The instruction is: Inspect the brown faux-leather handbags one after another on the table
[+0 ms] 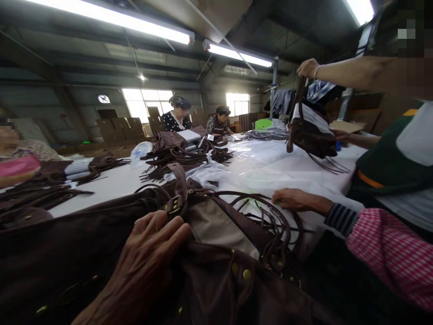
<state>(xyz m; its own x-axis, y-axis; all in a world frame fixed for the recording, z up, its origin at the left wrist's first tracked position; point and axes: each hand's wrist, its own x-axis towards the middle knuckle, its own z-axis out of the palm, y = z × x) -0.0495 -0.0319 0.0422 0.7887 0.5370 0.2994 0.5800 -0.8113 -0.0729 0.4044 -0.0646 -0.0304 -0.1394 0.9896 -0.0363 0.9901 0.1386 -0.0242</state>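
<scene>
A large dark brown handbag (216, 271) with brass studs and a beige lining (213, 221) lies in front of me, its mouth partly open. My left hand (155, 243) grips the bag's upper edge, fingers bent over it and their tips hidden. A short strap with a brass buckle (174, 205) rises just beyond those fingers. To the right, my right hand (292, 199), below a striped cuff, has its fingers curled in beside the thin brown straps (274, 225). Whether it pinches a strap or the clear plastic under it cannot be made out.
A co-worker's raised hand (307, 68) at right holds up another brown bag (311, 131). Stacked brown bags (189, 149) and clear plastic sheets (260, 155) cover parts of the white table (98, 192). Other people sit at the far side and left.
</scene>
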